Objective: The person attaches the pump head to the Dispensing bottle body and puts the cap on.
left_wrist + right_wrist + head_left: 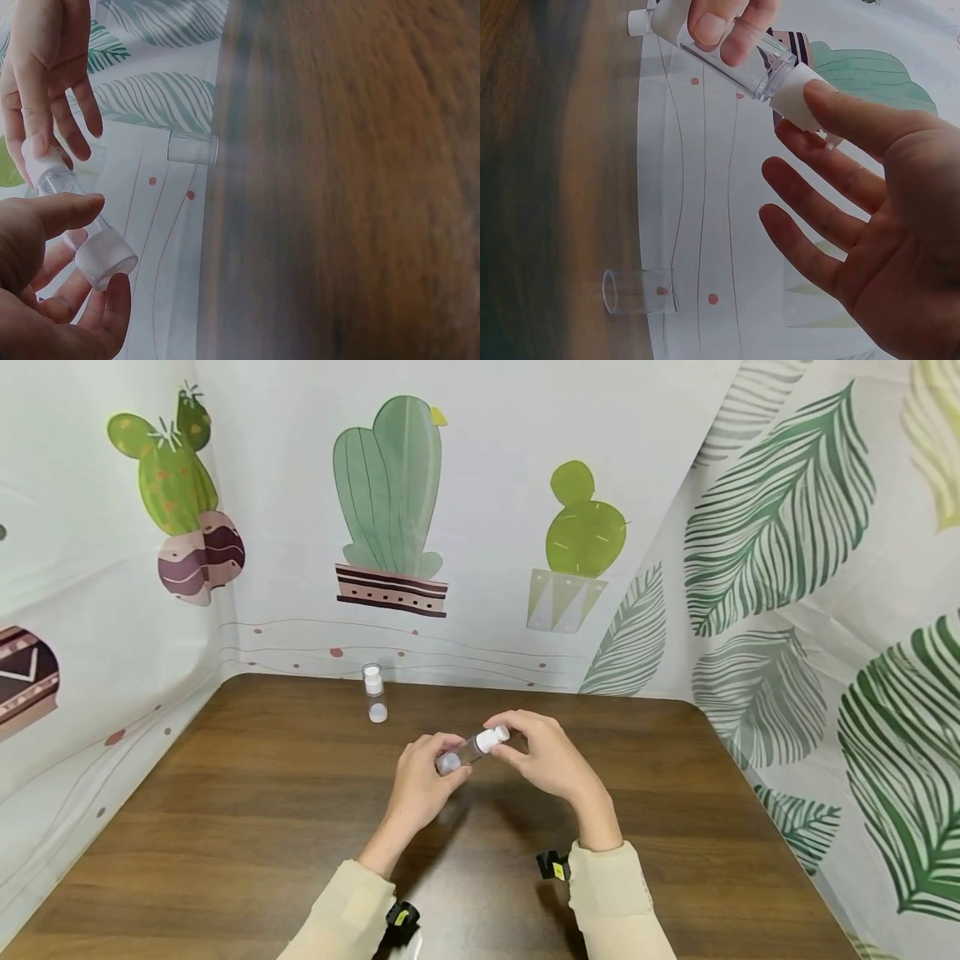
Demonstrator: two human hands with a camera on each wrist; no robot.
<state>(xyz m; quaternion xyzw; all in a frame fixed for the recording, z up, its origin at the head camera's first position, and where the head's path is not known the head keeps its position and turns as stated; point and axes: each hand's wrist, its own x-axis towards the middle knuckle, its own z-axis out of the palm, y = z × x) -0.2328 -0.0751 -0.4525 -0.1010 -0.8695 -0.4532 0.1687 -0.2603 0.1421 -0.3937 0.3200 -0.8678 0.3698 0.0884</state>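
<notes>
A small clear pump bottle [467,755] with a white top and white base is held tilted above the table between both hands. My left hand [422,781] grips its lower part, thumb on one side and fingers on the other, as the left wrist view shows. My right hand [551,755] pinches the white top [793,96] between thumb and index finger, with its other fingers spread loosely. A clear cylindrical cap [640,291] stands on the table beyond the hands. In the head view that cap cannot be made out.
A second clear bottle [376,693] with a white pump top stands upright near the back edge of the brown wooden table [262,827]. A cloth printed with cacti and leaves [487,527] hangs behind and along the sides. Each sleeve has a small black device at the wrist.
</notes>
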